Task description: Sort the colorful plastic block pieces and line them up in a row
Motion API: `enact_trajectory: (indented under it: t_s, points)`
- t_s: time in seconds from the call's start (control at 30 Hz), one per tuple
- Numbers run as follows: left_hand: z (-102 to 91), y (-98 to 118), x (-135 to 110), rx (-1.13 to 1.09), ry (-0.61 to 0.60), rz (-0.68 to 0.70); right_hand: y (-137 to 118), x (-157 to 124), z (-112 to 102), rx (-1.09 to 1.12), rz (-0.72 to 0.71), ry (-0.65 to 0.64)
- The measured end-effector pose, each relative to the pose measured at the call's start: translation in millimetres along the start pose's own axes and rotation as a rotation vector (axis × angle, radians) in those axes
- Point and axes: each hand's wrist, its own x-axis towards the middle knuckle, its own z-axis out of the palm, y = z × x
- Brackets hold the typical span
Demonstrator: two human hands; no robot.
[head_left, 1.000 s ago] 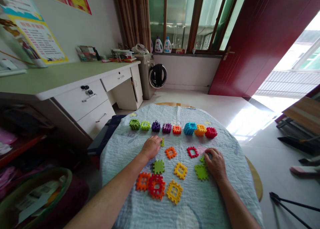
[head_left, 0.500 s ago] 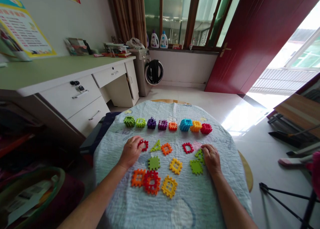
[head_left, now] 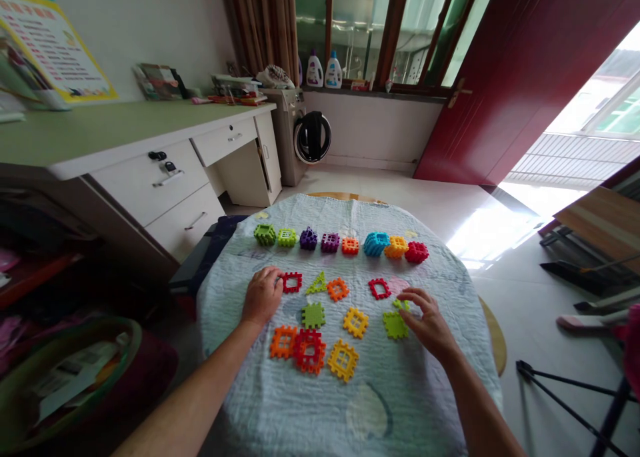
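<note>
Left grip (head_left: 263,296) palm-down, red frame block (head_left: 292,282) touching just right of it; hold unclear. Right grip (head_left: 429,327) released, fingers spread above green square block (head_left: 395,325). Other flat blocks (head_left: 355,322) apart between grips, each shape showing; built cubes (head_left: 350,246) in row beyond both grips.

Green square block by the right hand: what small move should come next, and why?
Probably pick up that green waffle block: the open right hand is right at its edge, while the left hand rests beside the red frame piece.
</note>
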Motion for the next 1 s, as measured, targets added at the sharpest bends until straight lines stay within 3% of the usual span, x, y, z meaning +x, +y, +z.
enact_trajectory:
  t_s: [0.13,0.23,0.4,0.53,0.77,0.87,1.0]
  points:
    - [-1.6,2,0,0.012,-0.02,-0.005,-11,-22,4,-0.26,-0.12,-0.201]
    - [-2.1,3,-1,0.017,-0.036,-0.024,-12,-26,7,-0.327,-0.172,-0.273]
    - [-2.9,5,-1,0.014,-0.048,-0.045,-17,-26,10,-0.297,-0.249,-0.322]
    - [-4.2,6,-1,0.009,-0.054,-0.051,-23,-25,10,-0.278,-0.258,-0.289]
    - [-4.5,7,-1,0.0,-0.047,-0.06,-46,-7,18,-0.02,-0.121,-0.162]
    - [-4.2,7,-1,-0.011,-0.039,-0.058,-64,4,35,0.15,-0.035,-0.131]
    - [-4.8,7,-1,-0.034,-0.035,-0.059,-88,22,67,0.363,-0.001,-0.192]
